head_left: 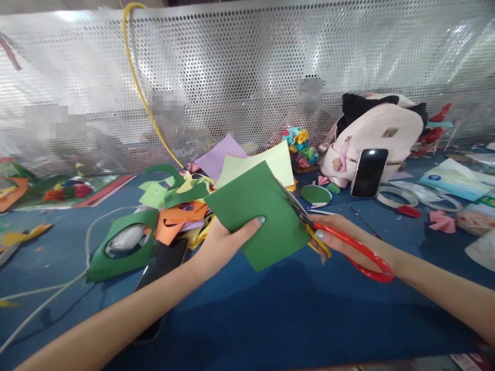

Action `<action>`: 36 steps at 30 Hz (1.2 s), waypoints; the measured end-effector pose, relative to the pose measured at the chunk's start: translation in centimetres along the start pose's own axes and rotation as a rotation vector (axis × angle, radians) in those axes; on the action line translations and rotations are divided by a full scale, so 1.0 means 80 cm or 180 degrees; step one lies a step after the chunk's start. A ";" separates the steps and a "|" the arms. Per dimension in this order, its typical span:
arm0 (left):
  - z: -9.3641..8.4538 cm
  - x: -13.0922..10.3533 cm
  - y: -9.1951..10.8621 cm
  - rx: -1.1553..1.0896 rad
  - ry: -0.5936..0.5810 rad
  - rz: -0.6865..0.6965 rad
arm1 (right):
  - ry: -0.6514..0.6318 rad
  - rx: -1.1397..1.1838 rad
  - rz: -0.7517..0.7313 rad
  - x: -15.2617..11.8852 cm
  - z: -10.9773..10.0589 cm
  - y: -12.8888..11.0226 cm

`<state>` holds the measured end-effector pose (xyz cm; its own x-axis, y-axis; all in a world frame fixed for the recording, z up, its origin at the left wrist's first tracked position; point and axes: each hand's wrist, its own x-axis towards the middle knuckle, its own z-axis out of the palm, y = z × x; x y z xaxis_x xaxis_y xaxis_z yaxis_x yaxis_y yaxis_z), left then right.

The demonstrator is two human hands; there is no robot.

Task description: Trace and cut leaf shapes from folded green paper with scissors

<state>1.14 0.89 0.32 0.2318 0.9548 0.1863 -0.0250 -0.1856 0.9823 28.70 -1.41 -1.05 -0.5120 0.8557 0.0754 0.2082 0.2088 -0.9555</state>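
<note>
My left hand (228, 239) pinches a square sheet of green paper (259, 206), its thumb on top and the other fingers hidden beneath. The sheet is held tilted above the blue table. In my right hand (328, 234) is a pair of scissors (359, 247) with red and yellow handles. Their blades lie along the right edge of the green paper, and part of them is hidden by it. Behind the green sheet are a pale yellow-green sheet (270, 162) and a purple sheet (222, 154).
Left of my hands lie orange scraps (180, 219), a green sheet with a round hole (100, 257), a dark phone (166, 263) and a white cable (87, 237). A backpack (379, 129), an upright phone (369, 172) and tape rolls (396, 196) stand right. Perforated metal (232, 67) rises behind.
</note>
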 end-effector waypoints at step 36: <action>0.034 -0.012 0.004 0.0047 -0.1100 -0.0499 | 0.1578 -0.0129 -0.0471 0.019 0.016 -0.010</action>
<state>3.55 -0.73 0.42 0.5459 0.8377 0.0137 0.0503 -0.0491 0.9975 26.65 -0.88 -0.56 -0.0842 0.9351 0.3444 0.2004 0.3544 -0.9134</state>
